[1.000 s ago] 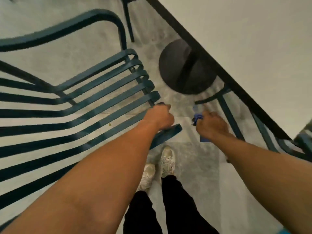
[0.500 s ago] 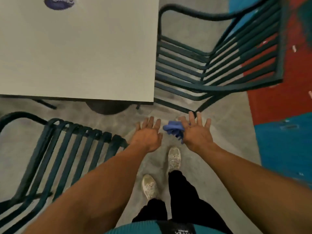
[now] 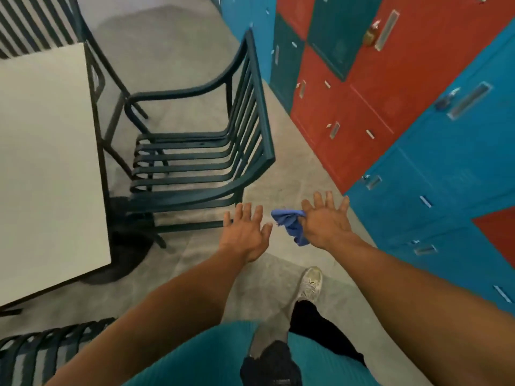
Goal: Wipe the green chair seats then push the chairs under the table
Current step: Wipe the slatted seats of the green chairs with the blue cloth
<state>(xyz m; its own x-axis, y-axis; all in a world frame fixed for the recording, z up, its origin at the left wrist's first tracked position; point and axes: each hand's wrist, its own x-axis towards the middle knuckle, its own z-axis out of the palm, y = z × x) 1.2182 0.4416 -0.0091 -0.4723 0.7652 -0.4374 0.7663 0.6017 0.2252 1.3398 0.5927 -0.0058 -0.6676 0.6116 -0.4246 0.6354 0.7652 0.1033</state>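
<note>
I am holding both hands out with fingers spread wide: left hand [image 3: 246, 235] empty, right hand [image 3: 327, 222] pinching the crumpled blue cloth [image 3: 289, 225] at its thumb side, near the dark green slatted metal chair [image 3: 195, 162].

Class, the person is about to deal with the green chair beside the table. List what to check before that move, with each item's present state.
1. Blue cloth in the right hand: ok, pinched at the thumb side, fingers spread.
2. Left hand free: ok, open, empty.
3. Green chair within reach: ok, just ahead of both hands.
4. Seat wiped: cannot tell.
5. Chair under the table: not ok, the seat sits outside its edge.
6. Floor path clear: ok.
</note>
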